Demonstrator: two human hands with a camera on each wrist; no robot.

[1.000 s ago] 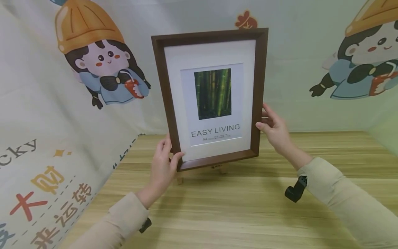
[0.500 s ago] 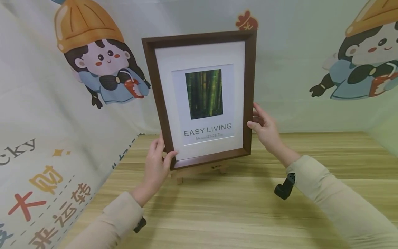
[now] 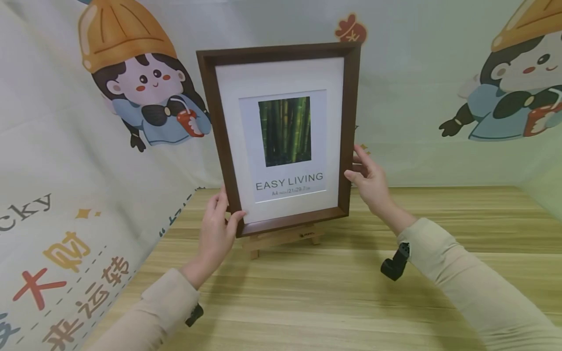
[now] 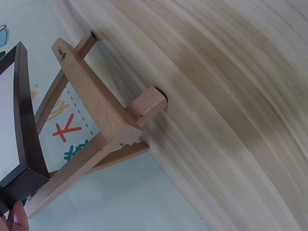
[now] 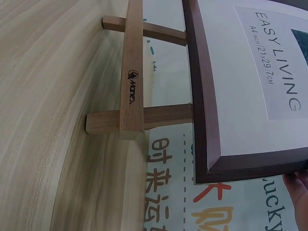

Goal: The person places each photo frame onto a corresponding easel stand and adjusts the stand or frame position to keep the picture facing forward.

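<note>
A dark brown picture frame [image 3: 285, 75] stands upright, leaning back slightly, between my hands. Inside it a white mat surrounds a bamboo photo and the words "EASY LIVING". My left hand [image 3: 214, 236] grips its lower left edge, thumb on the front and fingers behind. Higher up on the opposite side, my right hand [image 3: 371, 183] pinches the right edge the same way. Behind and below the frame is a small wooden easel [image 3: 281, 237], its legs on the table. In the right wrist view a gap shows between the frame's lower edge and the easel's ledge [image 5: 132, 57].
The wood-grain table [image 3: 316, 297] stretches out in front of the easel. A pale printed cloth [image 3: 408, 97] with cartoon figures and lettering hangs behind and along the left. Small black cameras [image 3: 395, 262] hang at both wrists.
Both hands have carried the picture frame to the left, mostly in the first half second, then slightly further. More of the easel's ledge now shows below it. The grip is unchanged.
</note>
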